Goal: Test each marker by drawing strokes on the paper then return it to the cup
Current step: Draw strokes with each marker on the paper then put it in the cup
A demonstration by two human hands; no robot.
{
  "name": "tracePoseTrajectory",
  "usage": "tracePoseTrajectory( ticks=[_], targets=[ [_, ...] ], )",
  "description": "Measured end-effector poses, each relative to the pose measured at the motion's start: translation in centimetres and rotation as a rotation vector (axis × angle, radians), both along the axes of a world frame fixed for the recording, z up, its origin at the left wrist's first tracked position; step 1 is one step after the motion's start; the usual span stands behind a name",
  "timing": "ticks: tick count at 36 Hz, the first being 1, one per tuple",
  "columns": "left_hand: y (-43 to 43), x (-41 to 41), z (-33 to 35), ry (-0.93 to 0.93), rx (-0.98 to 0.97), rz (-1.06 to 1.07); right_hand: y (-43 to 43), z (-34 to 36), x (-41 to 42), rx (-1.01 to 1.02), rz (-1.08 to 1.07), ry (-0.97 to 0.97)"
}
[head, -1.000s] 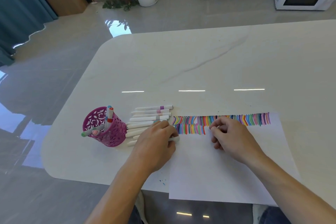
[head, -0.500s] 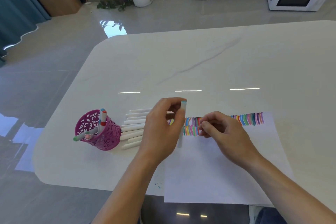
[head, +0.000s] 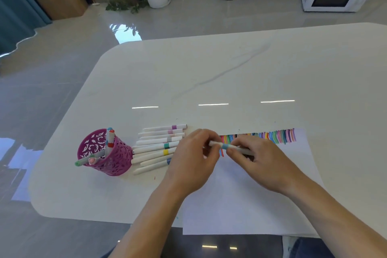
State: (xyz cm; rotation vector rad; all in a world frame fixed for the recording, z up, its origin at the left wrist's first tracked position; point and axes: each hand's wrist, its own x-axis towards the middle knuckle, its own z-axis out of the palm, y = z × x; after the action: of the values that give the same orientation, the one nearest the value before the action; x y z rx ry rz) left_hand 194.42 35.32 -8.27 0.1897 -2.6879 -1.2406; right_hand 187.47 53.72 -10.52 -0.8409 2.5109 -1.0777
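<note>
A dense band of strokes [head: 280, 136] on the paper [head: 240, 205] and about 4 markers [head: 109, 142] in the cup [head: 117, 163] at 9 o'clock suggest partial progress; roughly 9 loose markers [head: 155, 147] beside it on the worktop [head: 230, 73] look untested. The left hand [head: 192, 163] and right hand [head: 263, 163] each have their grip pinched on a blue-banded marker [head: 225, 146] over the paper; fingers hide whether its cap is on.

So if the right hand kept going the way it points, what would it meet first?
Probably the left hand: the right hand points leftward along the marker both hold, fingertips close together. Past that lies the row of loose markers, though heights are unclear.
</note>
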Motion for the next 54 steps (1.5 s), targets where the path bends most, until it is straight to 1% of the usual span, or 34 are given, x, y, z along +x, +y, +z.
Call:
tracePoseTrajectory(
  ticks=[1, 3, 6, 9, 12, 15, 19, 27, 45, 47, 49, 51, 54],
  targets=[
    [0.1, 0.2, -0.2, -0.01, -0.103, -0.05, 0.3, 0.0, -0.2, 0.067, 0.023, 0.052],
    [0.3, 0.4, -0.4, -0.048, -0.228, -0.125, 0.8, 0.0, -0.4, 0.171, 0.052, 0.119],
    [0.7, 0.5, -0.8, -0.093, -0.287, -0.2, 0.9, 0.0, -0.1, 0.222, 0.062, 0.18],
    [0.9, 0.6, -0.9, -0.13, -0.288, -0.214, 0.7, -0.1, 0.1, 0.251, 0.067, 0.208],
    [1.0, 0.5, -1.0, -0.167, -0.266, -0.199, 0.6, -0.1, 0.1, 0.265, 0.057, 0.191],
    [0.9, 0.5, -1.1, -0.185, -0.295, -0.213, 0.8, -0.2, 0.1, 0.261, 0.066, 0.183],
    [0.7, 0.4, -1.0, -0.168, -0.319, -0.231, 0.8, -0.4, 0.2, 0.268, 0.079, 0.205],
    [0.5, 0.4, -0.8, -0.092, -0.286, -0.223, 0.7, -0.3, 0.3, 0.296, 0.092, 0.267],
    [0.5, 0.5, -0.6, -0.047, -0.268, -0.207, 0.7, -0.3, 0.5, 0.269, 0.082, 0.272],
    [0.3, 0.5, -0.7, -0.027, -0.264, -0.187, 0.8, -0.4, 0.4, 0.272, 0.055, 0.26],
    [-0.3, 0.3, -0.7, 0.012, -0.246, -0.126, 1.0, -0.3, 0.2, 0.253, -0.017, 0.21],
    [-1.0, 0.1, -0.6, 0.009, -0.244, -0.076, 1.2, 0.0, -0.1, 0.232, -0.069, 0.197],
    [-1.3, 0.1, -0.7, -0.015, -0.259, -0.056, 1.2, 0.6, -0.2, 0.218, -0.082, 0.188]
  ],
)
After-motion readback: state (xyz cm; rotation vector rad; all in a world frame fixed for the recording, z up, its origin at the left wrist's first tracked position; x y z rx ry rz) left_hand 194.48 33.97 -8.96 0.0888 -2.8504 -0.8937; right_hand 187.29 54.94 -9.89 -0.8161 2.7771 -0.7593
